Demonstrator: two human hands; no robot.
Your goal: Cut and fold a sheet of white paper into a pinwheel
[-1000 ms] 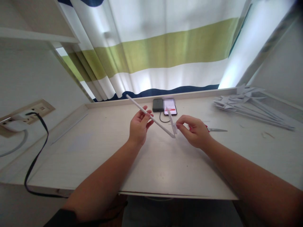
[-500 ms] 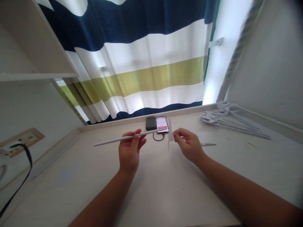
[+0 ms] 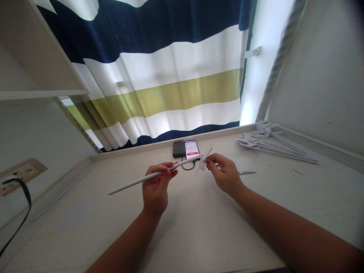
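My left hand (image 3: 156,185) is closed around a thin white paper stick (image 3: 133,183), which slants up to the right above the desk. At the stick's upper right end is a white folded paper pinwheel (image 3: 202,163) with pointed blades. My right hand (image 3: 224,172) pinches the pinwheel near its middle, fingertips close together. The stick's tip meets or nearly meets the pinwheel; whether they are joined I cannot tell. Partly behind my right hand, a pair of scissors (image 3: 247,173) lies on the desk, only its blade showing clearly.
Several white paper pinwheels on sticks (image 3: 264,138) are piled at the back right. A dark box-shaped device (image 3: 178,149) and a lit phone (image 3: 192,149) lie at the back, with a short black cable (image 3: 188,168). A wall socket (image 3: 24,175) with a plugged cord is at left.
The stick's left end has dipped, so it slants more steeply. The pinwheel has turned from nearly edge-on to show its blades, and the stick's tip is closer to it.
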